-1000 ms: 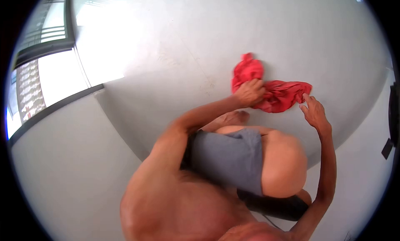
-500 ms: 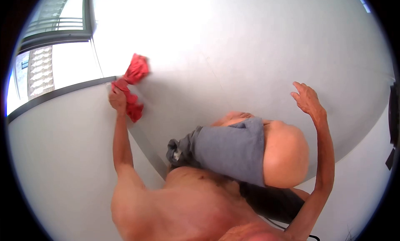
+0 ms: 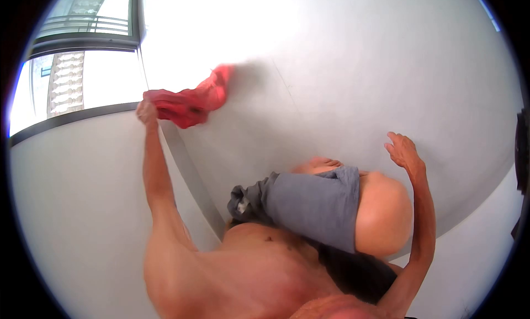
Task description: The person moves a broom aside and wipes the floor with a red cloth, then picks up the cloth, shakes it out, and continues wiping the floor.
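Note:
My left hand (image 3: 147,113) is closed around one end of a crumpled red cloth (image 3: 190,104), close to the dark sill. The rest of the cloth stretches to the right and is blurred at its far end, with a shadow on the pale surface beside it. Over on the right, my right hand (image 3: 403,151) holds nothing; its fingers are bent and apart, close over the pale surface. Between my arms is my bent leg in grey shorts (image 3: 312,206), its bare foot (image 3: 319,165) beyond.
A window (image 3: 83,84) with a dark frame stands at the upper left, with a railing outside. The pale surface (image 3: 331,70) spreads ahead of me, and a grey strip (image 3: 190,170) runs along its left edge. Something dark (image 3: 521,153) hangs at the far right.
The red cloth has swung up and to the right and spread out from a bunched shape. My left hand has risen slightly leftward. My right hand appears a little lower, still without anything.

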Demonstrator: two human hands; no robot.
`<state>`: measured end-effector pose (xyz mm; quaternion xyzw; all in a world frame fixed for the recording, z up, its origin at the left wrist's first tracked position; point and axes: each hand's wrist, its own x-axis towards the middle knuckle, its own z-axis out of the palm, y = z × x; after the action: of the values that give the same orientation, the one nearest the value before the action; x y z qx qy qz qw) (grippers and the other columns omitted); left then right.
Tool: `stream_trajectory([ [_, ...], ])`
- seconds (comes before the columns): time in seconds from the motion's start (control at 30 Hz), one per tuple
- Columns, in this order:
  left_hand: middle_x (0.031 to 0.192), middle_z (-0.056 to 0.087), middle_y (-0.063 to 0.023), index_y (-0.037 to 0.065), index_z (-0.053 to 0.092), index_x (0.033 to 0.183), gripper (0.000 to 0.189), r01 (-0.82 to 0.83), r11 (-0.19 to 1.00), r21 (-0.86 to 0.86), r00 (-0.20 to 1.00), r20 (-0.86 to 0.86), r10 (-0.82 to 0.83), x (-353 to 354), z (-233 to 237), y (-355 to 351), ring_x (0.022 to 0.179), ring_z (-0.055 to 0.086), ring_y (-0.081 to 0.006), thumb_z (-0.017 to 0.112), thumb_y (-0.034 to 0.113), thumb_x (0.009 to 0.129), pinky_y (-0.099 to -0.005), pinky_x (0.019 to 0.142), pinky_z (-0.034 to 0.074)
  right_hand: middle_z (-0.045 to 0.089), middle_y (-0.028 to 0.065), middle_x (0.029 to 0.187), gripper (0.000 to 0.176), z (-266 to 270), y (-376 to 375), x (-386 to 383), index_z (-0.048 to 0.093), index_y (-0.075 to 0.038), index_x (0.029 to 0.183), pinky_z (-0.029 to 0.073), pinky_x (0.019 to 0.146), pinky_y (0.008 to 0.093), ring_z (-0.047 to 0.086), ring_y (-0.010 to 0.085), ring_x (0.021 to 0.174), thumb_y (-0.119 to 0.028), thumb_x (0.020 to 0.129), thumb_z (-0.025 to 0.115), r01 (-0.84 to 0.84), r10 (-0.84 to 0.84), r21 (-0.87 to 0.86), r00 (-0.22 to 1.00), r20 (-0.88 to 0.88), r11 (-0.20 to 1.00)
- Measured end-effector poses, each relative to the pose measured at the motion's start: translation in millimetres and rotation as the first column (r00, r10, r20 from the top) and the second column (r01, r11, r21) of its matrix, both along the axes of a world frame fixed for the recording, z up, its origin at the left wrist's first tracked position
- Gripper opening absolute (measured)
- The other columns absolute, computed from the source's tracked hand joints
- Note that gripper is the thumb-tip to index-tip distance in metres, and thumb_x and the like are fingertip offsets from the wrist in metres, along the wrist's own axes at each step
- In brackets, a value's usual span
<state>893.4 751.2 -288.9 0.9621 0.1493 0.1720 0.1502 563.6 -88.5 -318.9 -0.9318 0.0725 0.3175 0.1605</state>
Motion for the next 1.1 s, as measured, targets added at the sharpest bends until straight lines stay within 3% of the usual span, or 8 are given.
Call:
stream_trajectory([
  [0.1, 0.116, 0.072, -0.0126, 0.000, 0.066, 0.121, 0.055, -0.115, 0.718, -0.687, 0.988, -0.007, 0.151, -16.6, 91.3, -9.6, 0.108, 0.069, -0.0261, 0.061, 0.053, 0.105, -0.0382, 0.093, 0.057, 0.070, 0.0247, 0.105, 0.025, 9.6, -1.1, -9.5, 0.062, 0.000, 0.112, 0.052, 0.090, 0.0540, 0.065, 0.0446, 0.102, -0.022, 0.100, 0.065, 0.033, -0.033, 0.010, 0.998, 0.047, 0.999],
  [0.17, 0.127, 0.068, -0.0128, 0.001, 0.061, 0.133, 0.055, 0.313, 0.378, -0.871, 0.936, 0.351, 0.034, -17.6, 146.6, -14.1, 0.115, 0.067, -0.0275, 0.062, 0.048, 0.105, -0.0370, 0.094, 0.057, 0.070, 0.0247, 0.106, 0.025, 3.2, -8.2, -9.6, 0.062, 0.001, 0.111, 0.052, 0.090, 0.0541, 0.065, 0.0449, 0.103, -0.022, 0.100, 0.065, 0.069, -0.070, 0.017, 0.997, 0.040, 0.997],
  [0.23, 0.123, 0.071, -0.0098, 0.004, 0.066, 0.136, 0.054, 0.138, 0.898, -0.417, 0.982, -0.061, -0.179, -22.1, 173.9, -19.2, 0.114, 0.064, -0.0207, 0.060, 0.048, 0.106, -0.0371, 0.095, 0.052, 0.070, 0.0249, 0.107, 0.025, -1.0, -13.2, -2.6, 0.063, 0.001, 0.111, 0.052, 0.091, 0.0541, 0.065, 0.0451, 0.105, -0.022, 0.100, 0.065, 0.022, -0.022, 0.008, 1.000, -0.017, 1.000],
  [0.3, 0.119, 0.073, -0.0114, 0.003, 0.064, 0.139, 0.053, 0.070, 0.998, 0.002, 0.992, -0.103, -0.069, 35.1, 164.0, 84.9, 0.113, 0.064, -0.0193, 0.062, 0.044, 0.105, -0.0346, 0.096, 0.051, 0.071, 0.0250, 0.107, 0.026, -5.7, -7.7, 6.4, 0.063, 0.001, 0.112, 0.052, 0.091, 0.0542, 0.066, 0.0451, 0.105, -0.022, 0.100, 0.065, -0.022, 0.022, 0.020, 1.000, -0.012, 1.000],
  [0.4, 0.119, 0.072, -0.0114, 0.003, 0.063, 0.139, 0.051, 0.141, 0.931, -0.338, 0.988, 0.111, -0.109, 45.2, 241.4, 24.1, 0.113, 0.064, -0.0194, 0.062, 0.041, 0.106, -0.0342, 0.096, 0.052, 0.071, 0.0248, 0.107, 0.027, 6.8, -16.2, 15.2, 0.063, 0.001, 0.113, 0.053, 0.091, 0.0547, 0.066, 0.0446, 0.105, -0.023, 0.099, 0.065, -0.055, 0.055, -0.013, 0.997, 0.053, 0.998],
  [0.63, 0.120, 0.071, -0.0113, 0.002, 0.062, 0.139, 0.047, 0.399, 0.872, -0.283, 0.887, 0.362, -0.288, 72.6, 369.1, -92.5, 0.112, 0.065, -0.0194, 0.060, 0.035, 0.106, -0.0332, 0.095, 0.053, 0.071, 0.0250, 0.105, 0.027, 3.2, -10.7, 28.1, 0.062, 0.000, 0.112, 0.054, 0.089, 0.0557, 0.067, 0.0451, 0.103, -0.023, 0.099, 0.063, -0.107, 0.109, -0.024, 0.981, 0.161, 0.994],
  [1.0, 0.122, 0.069, -0.0111, 0.000, 0.060, 0.139, 0.041, 0.302, 0.953, 0.007, 0.864, 0.420, -0.277, 152.2, 337.6, -89.0, 0.112, 0.065, -0.0196, 0.058, 0.026, 0.108, -0.0317, 0.095, 0.055, 0.071, 0.0262, 0.107, 0.029, 3.8, -14.7, 34.2, 0.064, -0.001, 0.118, 0.054, 0.089, 0.0538, 0.067, 0.0449, 0.105, -0.022, 0.098, 0.065, -0.071, 0.073, -0.018, 0.983, 0.166, 0.997],
  [1.1, 0.122, 0.069, -0.0110, 0.000, 0.059, 0.139, 0.039, 0.407, 0.909, -0.087, 0.787, 0.539, -0.300, 124.8, 400.6, -132.4, 0.111, 0.065, -0.0196, 0.057, 0.023, 0.108, -0.0312, 0.094, 0.055, 0.071, 0.0258, 0.104, 0.027, 12.3, -8.8, 20.6, 0.063, 0.000, 0.113, 0.054, 0.088, 0.0536, 0.067, 0.0449, 0.102, -0.022, 0.098, 0.065, -0.004, 0.007, -0.038, 0.996, 0.085, 0.999],
])
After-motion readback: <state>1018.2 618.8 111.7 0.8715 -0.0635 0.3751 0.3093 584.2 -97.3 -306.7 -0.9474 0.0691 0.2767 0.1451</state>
